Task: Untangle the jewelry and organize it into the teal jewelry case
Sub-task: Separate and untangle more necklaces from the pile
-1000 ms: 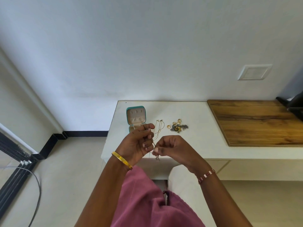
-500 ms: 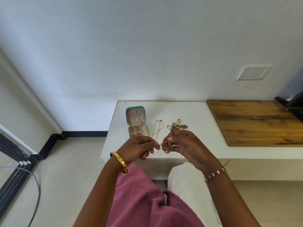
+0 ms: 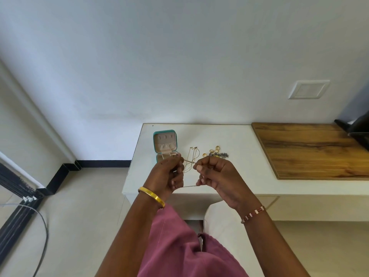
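My left hand (image 3: 167,173) and my right hand (image 3: 214,173) are raised over the white table (image 3: 239,136), both pinching a thin chain (image 3: 189,186) stretched between them in two strands. Behind the hands a gold necklace (image 3: 192,156) lies on the table. The teal jewelry case (image 3: 165,143) stands open at the back left, its beige lid upright; my left hand covers part of its tray. A small pile of rings and dark jewelry (image 3: 216,153) lies right of the necklace.
A wooden board (image 3: 311,148) covers the table's right part, with a dark object (image 3: 357,126) at its far end. A white wall with a switch plate (image 3: 308,89) rises behind. A grey cable (image 3: 43,232) runs over the floor on the left.
Both hands have risen slightly and drawn apart, stretching the chain into two taut strands. My left hand now overlaps the case's tray again.
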### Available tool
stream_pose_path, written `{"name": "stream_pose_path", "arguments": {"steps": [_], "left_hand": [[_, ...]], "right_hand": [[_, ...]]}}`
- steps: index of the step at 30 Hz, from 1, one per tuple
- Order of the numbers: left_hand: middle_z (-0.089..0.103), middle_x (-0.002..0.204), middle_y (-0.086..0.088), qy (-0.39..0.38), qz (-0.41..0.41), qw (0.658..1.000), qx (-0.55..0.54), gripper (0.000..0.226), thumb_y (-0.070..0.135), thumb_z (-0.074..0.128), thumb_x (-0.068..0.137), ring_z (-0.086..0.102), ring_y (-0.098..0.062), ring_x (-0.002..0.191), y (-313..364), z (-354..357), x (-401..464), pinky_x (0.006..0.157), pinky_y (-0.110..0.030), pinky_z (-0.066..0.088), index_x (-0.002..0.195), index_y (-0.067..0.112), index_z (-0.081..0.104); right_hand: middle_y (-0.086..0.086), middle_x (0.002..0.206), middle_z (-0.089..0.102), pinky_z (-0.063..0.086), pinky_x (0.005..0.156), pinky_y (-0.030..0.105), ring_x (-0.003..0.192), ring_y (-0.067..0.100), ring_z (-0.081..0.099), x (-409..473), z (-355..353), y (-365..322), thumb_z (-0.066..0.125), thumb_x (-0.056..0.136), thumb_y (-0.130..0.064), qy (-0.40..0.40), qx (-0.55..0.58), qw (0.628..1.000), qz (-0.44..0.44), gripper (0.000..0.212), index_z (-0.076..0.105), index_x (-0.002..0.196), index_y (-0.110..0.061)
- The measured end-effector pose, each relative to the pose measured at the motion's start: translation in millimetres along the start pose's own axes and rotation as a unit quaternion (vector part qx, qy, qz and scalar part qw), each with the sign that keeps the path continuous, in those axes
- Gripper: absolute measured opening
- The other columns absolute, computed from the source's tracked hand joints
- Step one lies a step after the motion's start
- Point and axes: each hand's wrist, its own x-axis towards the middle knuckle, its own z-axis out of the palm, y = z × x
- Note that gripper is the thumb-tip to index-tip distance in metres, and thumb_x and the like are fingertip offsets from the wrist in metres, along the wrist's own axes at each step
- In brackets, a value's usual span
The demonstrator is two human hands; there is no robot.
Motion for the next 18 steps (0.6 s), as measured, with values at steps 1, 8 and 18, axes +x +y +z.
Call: {"name": "stream_pose_path", "arguments": {"steps": [1, 8, 18], "left_hand": [[0.05, 0.052, -0.001, 0.0, 0.007, 1.0, 0.0, 0.017, 0.016, 0.044, 0.091, 0.032, -0.006, 0.032, 0, 0, -1, 0.04, -0.014, 0.029, 0.08, 0.006, 0.053], [0.056, 0.068, -0.008, -0.007, 0.05, 0.988, 0.146, 0.022, -0.004, 0.049, 0.087, 0.048, -0.009, 0.043, -5, -8, -4, 0.049, -0.02, 0.046, 0.08, 0.008, 0.066], [0.054, 0.059, -0.007, 0.081, 0.039, 0.985, 0.145, 0.021, 0.002, 0.049, 0.09, 0.045, -0.012, 0.046, -11, -13, 5, 0.053, -0.025, 0.043, 0.077, 0.007, 0.064]], "right_hand": [[0.0, 0.057, 0.059, 0.054, 0.062, 0.031, 0.052, 0.013, 0.053, 0, -1, 0, 0.06, 0.083, 0.002, 0.012, -0.018, 1.0, -0.001, 0.013, 0.066, 0.077, -0.008], [-0.001, 0.058, 0.062, 0.056, 0.053, 0.027, 0.046, 0.011, 0.057, 2, -14, -3, 0.065, 0.08, 0.002, 0.1, -0.153, 0.983, -0.023, 0.016, 0.066, 0.072, -0.012], [0.007, 0.065, 0.063, 0.055, 0.058, 0.027, 0.056, 0.015, 0.059, 1, -16, 2, 0.065, 0.083, -0.006, 0.028, -0.133, 0.99, 0.036, 0.009, 0.065, 0.073, -0.006]]}}
